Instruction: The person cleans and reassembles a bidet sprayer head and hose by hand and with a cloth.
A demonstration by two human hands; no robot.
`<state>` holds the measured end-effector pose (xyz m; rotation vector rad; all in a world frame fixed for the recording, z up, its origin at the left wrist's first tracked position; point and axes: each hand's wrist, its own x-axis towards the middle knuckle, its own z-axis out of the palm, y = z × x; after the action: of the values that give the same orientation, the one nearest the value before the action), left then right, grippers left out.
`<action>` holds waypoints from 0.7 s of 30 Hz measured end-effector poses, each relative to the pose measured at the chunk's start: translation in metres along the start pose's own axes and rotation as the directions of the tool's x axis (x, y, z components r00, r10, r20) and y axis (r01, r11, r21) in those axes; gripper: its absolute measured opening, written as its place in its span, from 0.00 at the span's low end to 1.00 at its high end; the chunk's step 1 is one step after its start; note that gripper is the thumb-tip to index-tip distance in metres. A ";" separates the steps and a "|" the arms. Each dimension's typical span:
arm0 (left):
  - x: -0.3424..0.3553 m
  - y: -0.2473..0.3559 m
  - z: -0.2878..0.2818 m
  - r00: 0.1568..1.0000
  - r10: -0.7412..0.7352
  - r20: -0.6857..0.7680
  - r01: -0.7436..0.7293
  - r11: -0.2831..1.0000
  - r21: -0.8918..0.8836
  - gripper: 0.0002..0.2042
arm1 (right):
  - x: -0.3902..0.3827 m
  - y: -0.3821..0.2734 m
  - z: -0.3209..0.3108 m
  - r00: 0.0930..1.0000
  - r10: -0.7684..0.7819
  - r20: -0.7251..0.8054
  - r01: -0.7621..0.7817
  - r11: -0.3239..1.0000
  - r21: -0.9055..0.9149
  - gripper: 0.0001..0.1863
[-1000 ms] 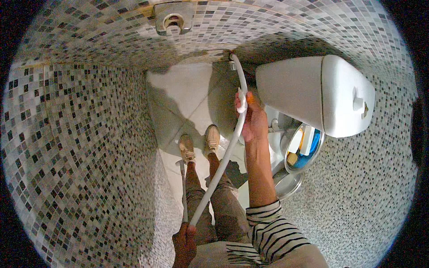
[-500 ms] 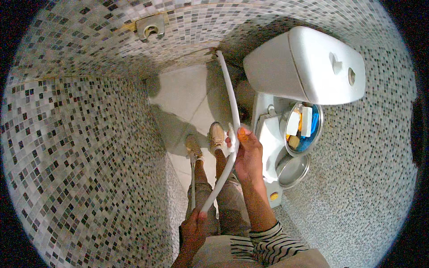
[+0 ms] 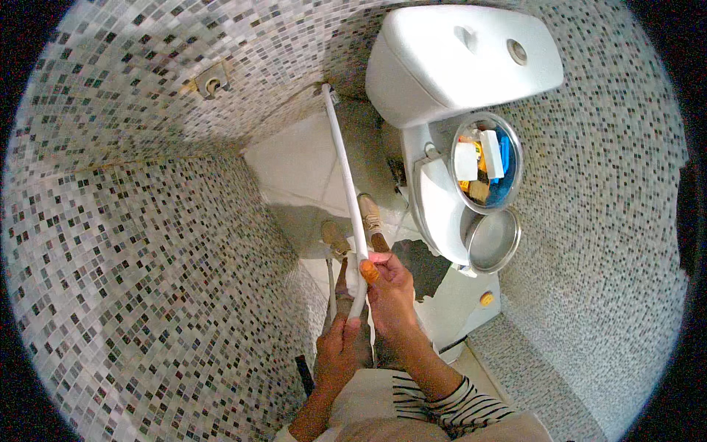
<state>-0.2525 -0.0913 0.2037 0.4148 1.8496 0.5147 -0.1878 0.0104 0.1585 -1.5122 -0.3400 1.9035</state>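
The white hose (image 3: 343, 158) runs from the wall (image 3: 280, 51) ahead of the fingers down between them, the right hand (image 3: 394, 298) wrapping its fingers round it, the left hand (image 3: 339, 346) gripping it just below, with the toilet tank (image 3: 464, 66) and a filled metal bowl (image 3: 519, 158) beyond them, rightward.

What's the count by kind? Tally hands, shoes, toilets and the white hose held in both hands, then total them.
Left hand, right hand: 2
Left shoe, right shoe: 2
Toilet: 1
White hose in both hands: 1
Total: 6
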 end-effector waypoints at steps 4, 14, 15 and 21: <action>-0.002 0.005 0.007 0.993 0.116 0.030 -0.116 0.993 -0.004 0.18 | -0.028 -0.013 -0.003 0.999 0.037 0.019 -0.037 0.999 -0.016 0.08; -0.027 -0.011 0.031 0.975 0.122 0.187 -0.138 0.988 0.072 0.10 | -0.078 -0.022 -0.043 1.000 -0.024 0.007 0.024 0.998 -0.060 0.10; -0.031 -0.009 0.035 0.980 0.121 0.158 -0.130 0.990 0.048 0.09 | -0.078 -0.021 -0.049 0.999 -0.038 -0.019 0.037 0.998 -0.049 0.10; -0.048 0.032 0.032 0.982 -0.047 -0.183 -0.029 0.920 -0.391 0.09 | -0.025 -0.018 -0.127 0.939 -0.247 -0.240 0.265 0.963 0.047 0.11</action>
<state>-0.2062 -0.0847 0.2493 0.0870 1.8681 0.9258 -0.0607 -0.0177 0.1511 -1.5372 -0.3330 1.5030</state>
